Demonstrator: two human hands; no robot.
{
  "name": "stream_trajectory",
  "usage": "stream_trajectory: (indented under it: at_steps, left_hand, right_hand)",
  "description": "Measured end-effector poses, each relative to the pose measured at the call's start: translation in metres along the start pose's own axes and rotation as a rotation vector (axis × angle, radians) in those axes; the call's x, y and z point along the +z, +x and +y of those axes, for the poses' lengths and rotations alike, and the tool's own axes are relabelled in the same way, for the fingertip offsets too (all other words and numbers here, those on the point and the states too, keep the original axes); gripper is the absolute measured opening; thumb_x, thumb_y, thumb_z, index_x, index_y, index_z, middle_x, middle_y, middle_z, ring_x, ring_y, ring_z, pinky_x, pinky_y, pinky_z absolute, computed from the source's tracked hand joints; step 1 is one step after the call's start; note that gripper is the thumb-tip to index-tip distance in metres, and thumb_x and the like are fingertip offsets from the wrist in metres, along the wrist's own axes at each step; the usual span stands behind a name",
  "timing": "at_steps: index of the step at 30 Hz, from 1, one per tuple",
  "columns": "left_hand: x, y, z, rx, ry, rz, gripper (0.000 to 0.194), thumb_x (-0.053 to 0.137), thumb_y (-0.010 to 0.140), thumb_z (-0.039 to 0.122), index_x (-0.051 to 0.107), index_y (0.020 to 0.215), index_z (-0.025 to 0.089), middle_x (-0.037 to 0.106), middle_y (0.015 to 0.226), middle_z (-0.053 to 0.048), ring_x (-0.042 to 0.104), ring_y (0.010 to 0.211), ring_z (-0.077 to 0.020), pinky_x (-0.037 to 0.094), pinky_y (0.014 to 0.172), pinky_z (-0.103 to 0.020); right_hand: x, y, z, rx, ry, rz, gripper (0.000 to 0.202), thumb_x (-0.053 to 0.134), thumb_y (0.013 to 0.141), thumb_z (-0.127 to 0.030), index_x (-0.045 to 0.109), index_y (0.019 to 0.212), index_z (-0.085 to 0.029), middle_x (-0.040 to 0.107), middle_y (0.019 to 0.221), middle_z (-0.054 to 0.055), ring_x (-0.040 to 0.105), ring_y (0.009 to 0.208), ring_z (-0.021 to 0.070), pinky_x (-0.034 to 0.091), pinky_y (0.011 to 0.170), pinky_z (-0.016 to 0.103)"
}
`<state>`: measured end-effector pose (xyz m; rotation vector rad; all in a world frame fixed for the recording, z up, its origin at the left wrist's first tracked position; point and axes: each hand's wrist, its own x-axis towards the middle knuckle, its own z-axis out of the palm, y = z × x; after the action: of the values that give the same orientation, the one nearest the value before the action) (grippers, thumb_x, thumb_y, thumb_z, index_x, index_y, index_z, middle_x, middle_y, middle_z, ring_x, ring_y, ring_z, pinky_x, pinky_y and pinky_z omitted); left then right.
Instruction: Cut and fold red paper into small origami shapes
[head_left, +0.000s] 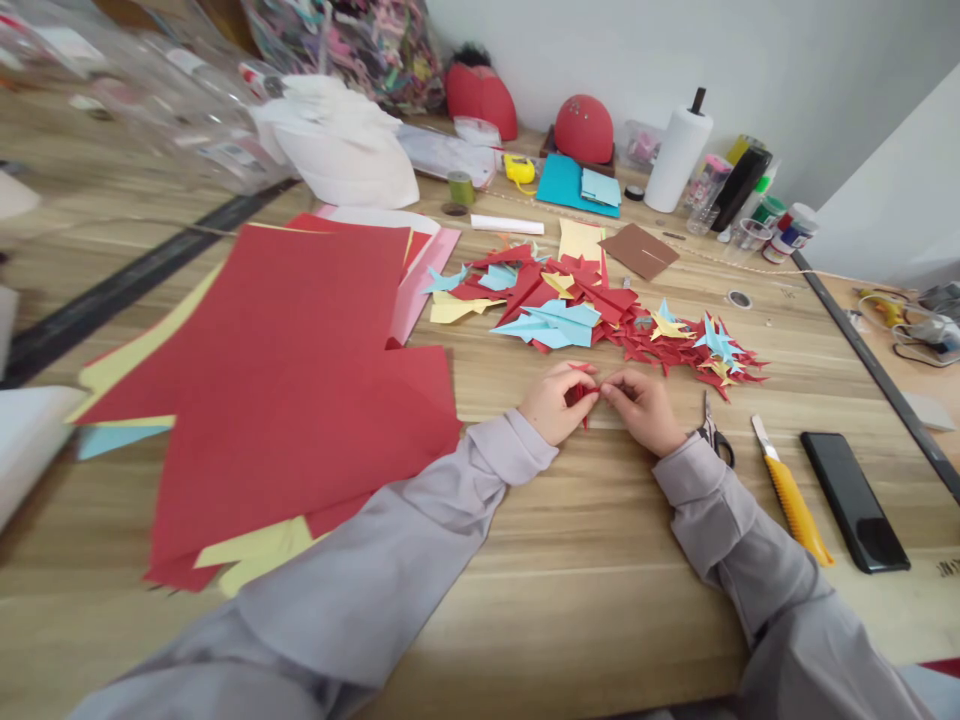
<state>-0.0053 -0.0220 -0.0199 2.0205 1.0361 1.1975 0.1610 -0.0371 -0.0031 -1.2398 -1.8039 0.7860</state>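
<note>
Between my two hands is a small folded piece of red paper (pixel 579 394), partly hidden by the fingers. My left hand (pixel 556 402) is closed around it, with narrow red points sticking out above and below. From the other side, the fingertips of my right hand (pixel 641 408) pinch its end. Just beyond the hands lies a long heap of folded paper shapes (pixel 615 305), mostly red with some light blue and yellow. Among them is a large blue paper plane (pixel 551 323). Small scissors (pixel 712 435) lie beside my right wrist, partly behind the sleeve.
Large red paper sheets (pixel 300 390) cover the table's left side. At right are a yellow utility knife (pixel 791 495) and a black phone (pixel 855 500). Toward the wall stand a white bottle (pixel 679 160), several small jars, a yellow tape measure (pixel 519 170) and blue paper (pixel 562 185).
</note>
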Motion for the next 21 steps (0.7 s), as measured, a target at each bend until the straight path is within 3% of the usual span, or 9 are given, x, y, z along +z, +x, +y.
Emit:
stream_trajectory:
  at_steps: [8, 21]
  left_hand:
    - [-0.0017, 0.0003, 0.0005, -0.03, -0.028, 0.014, 0.004, 0.06, 0.075, 0.015, 0.063, 0.076, 0.016, 0.067, 0.1, -0.012, 0.063, 0.098, -0.0212, 0.052, 0.086, -0.038]
    - [-0.001, 0.0014, 0.0, -0.01, 0.002, 0.01, 0.004, 0.062, 0.073, 0.014, 0.063, 0.076, 0.016, 0.068, 0.1, -0.012, 0.064, 0.098, -0.0222, 0.051, 0.087, -0.039]
  right_hand:
    - [0.0002, 0.0013, 0.0019, 0.103, 0.233, 0.035, 0.032, 0.057, 0.082, -0.05, 0.059, 0.079, -0.019, 0.06, 0.066, 0.0, 0.056, 0.061, 0.0134, 0.045, 0.06, 0.027]
    - [0.0032, 0.0009, 0.007, 0.096, 0.228, 0.046, 0.032, 0.06, 0.079, -0.052, 0.056, 0.078, -0.02, 0.058, 0.064, -0.001, 0.056, 0.059, 0.0138, 0.043, 0.058, 0.028]
